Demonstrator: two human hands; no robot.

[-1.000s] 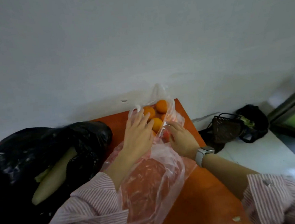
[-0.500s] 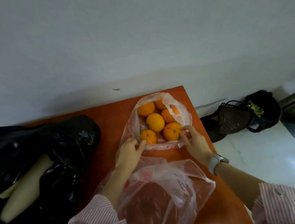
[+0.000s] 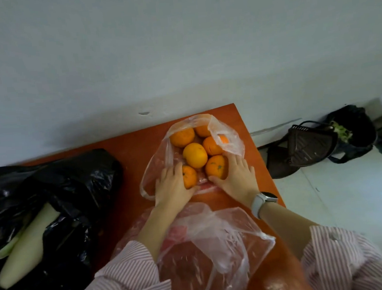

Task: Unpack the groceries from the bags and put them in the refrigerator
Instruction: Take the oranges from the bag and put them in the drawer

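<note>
On the orange table point(image 3: 126, 147): a clear bag of oranges point(image 3: 161, 161), mouth spread wide, lying near the table's far right corner. Inside the bag, 6 oranges point(image 3: 194, 152) packed touching one another, 1 of them half veiled by a flap of the plastic at the far right.

Left hand point(image 3: 174, 186) at the bag's near left edge, fingers curled round the nearest left orange point(image 3: 189, 176), thumb tucked beneath it. Right hand point(image 3: 237, 177) at the bag's near right edge, fingers and thumb cupped round the nearest right orange point(image 3: 217, 166), thumb tip against the plastic under the fruit. Both held oranges seated inside the bag, touching the paler orange point(image 3: 195, 152) behind them. On the right wrist, a white watch point(image 3: 262, 201). Striped pink sleeves point(image 3: 127, 271) pushed back on both forearms.

Nearer than the orange bag, between the 2 forearms: a second clear bag point(image 3: 216, 245), crumpled, with something red showing through; contents too blurred to name.

Left of the orange bag, well apart: a black plastic bag point(image 3: 73, 177), gaping, with a long pale vegetable point(image 3: 26, 247) poking out toward the table's near edge, green stalk ends just beside it.

Right of the orange bag, off the table and down on the pale floor point(image 3: 350, 201) against the wall point(image 3: 178, 54): a dark plastic basket point(image 3: 311, 143) tipped on its side, touching a black bag point(image 3: 353, 129) with green scraps at its mouth.
</note>
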